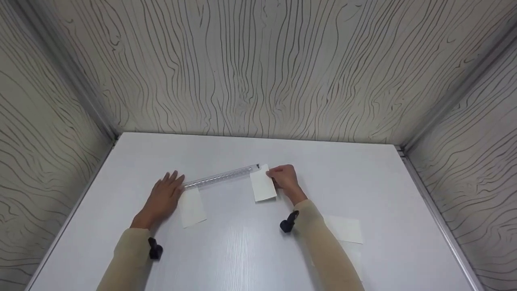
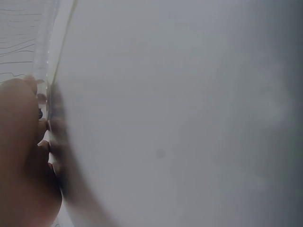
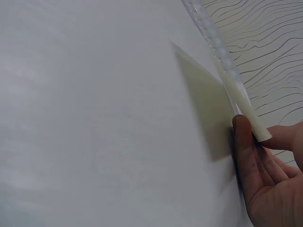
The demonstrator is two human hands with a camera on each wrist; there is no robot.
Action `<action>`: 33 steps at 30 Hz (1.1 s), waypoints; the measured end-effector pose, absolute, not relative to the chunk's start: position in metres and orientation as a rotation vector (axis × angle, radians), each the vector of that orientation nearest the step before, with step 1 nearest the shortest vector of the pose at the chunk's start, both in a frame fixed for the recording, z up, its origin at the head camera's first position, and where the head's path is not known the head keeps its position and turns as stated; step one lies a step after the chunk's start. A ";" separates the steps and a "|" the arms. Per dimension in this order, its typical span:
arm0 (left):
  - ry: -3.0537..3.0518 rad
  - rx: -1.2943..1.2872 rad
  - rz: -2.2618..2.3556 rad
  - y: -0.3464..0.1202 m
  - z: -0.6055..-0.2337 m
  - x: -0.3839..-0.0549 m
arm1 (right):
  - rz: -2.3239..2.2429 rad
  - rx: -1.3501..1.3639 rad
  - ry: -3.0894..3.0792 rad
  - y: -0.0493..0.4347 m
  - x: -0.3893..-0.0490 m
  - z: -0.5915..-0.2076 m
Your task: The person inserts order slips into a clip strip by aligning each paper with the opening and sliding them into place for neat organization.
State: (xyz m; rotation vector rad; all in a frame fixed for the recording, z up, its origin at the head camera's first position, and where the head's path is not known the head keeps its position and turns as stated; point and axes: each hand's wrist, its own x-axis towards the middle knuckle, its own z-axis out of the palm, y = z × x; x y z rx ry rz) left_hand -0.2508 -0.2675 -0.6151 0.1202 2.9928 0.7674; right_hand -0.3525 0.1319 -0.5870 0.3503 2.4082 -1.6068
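My left hand [image 1: 164,197] lies flat with its fingers straight, pressing the near end of a long clear plastic ruler [image 1: 221,176] against the white tabletop [image 1: 242,250], just above a small cream paper slip [image 1: 192,208] that lies beside my palm. My right hand [image 1: 286,180] has its fingertips curled around the far edge of a second cream paper card [image 1: 263,186], pinching it where it meets the ruler's other end; in the right wrist view that card [image 3: 208,101] stands tilted up off the surface, with the ruler [image 3: 222,66] running along its top edge. I judge I'm in the middle of lining the card up against the ruler. The next move seems to call for keeping the left hand steady so the ruler doesn't slide, and for easing the card down flat and square to it. Another pale sheet [image 1: 345,229] lies on the table beside my right forearm.
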 end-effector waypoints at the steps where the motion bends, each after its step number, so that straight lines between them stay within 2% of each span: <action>1: 2.994 0.125 0.766 -0.268 -0.615 -0.250 | -1.601 0.352 2.412 0.131 -0.352 -0.587; 33: 2.975 0.131 0.810 -0.267 -0.613 -0.250 | -1.526 0.383 2.468 0.113 -0.353 -0.587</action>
